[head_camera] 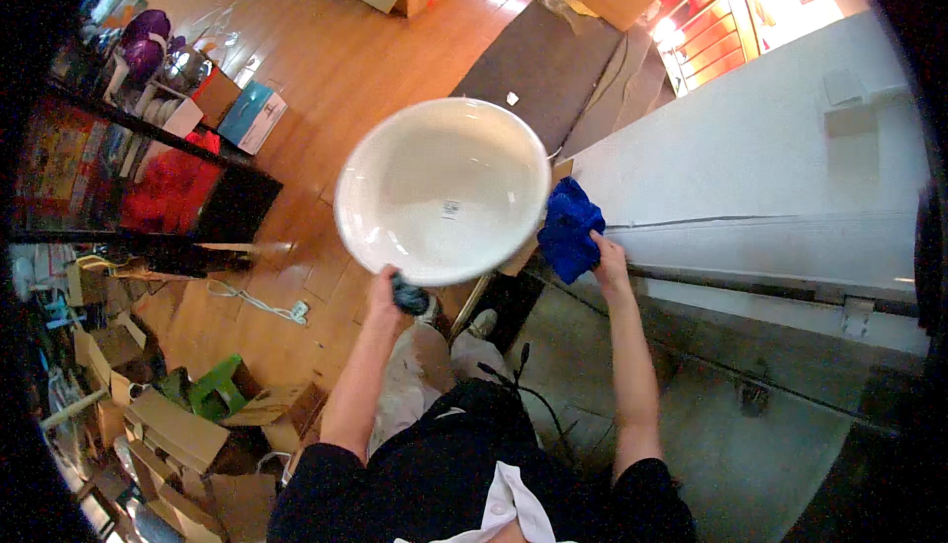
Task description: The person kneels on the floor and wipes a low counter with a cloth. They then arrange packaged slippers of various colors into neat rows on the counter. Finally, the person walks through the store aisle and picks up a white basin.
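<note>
A large round white basin fills the middle of the head view, its glossy hollow facing up and a small printed mark inside. My left hand is at the basin's near rim, fingers closed around a dark crumpled object whose kind I cannot make out. Whether those fingers also grip the rim is hidden. To the right of the basin, my right hand pinches a bunched blue cloth. Cardboard shows beneath the basin's right side; what bears the basin is mostly hidden.
A long white surface runs along the right. Open cardboard boxes crowd the lower left, near a white cable on the wooden floor. Dark shelving holds goods at left. Black cables stand by my legs.
</note>
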{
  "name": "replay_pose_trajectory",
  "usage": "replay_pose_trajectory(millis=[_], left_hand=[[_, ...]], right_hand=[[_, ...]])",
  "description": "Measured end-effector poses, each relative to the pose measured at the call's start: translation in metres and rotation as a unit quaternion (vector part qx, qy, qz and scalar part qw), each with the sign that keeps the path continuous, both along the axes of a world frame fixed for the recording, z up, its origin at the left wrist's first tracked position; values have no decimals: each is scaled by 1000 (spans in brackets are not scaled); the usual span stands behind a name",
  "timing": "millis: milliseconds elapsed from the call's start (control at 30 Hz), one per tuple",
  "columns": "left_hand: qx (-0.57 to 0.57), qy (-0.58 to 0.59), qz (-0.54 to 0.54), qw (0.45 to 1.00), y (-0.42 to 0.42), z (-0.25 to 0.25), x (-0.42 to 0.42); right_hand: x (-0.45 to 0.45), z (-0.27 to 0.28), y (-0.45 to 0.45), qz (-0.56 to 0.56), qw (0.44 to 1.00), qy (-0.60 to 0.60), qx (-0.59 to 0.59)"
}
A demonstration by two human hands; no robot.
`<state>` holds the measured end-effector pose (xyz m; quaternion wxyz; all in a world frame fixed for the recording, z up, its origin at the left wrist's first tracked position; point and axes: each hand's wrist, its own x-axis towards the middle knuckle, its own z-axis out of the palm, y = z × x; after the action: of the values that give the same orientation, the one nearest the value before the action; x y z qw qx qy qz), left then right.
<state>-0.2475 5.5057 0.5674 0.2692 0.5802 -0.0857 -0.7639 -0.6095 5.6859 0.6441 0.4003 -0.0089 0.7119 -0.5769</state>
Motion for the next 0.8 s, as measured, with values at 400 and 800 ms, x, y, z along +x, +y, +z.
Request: replay_pose_trajectory(millis=[400, 800], left_hand=[[-42, -87, 187, 978, -22, -3, 188], [17, -81, 186, 979, 3, -22, 220]], right_hand=[[11, -135, -9, 148, 919, 217, 295], [23, -115, -31, -23, 978, -203, 27]])
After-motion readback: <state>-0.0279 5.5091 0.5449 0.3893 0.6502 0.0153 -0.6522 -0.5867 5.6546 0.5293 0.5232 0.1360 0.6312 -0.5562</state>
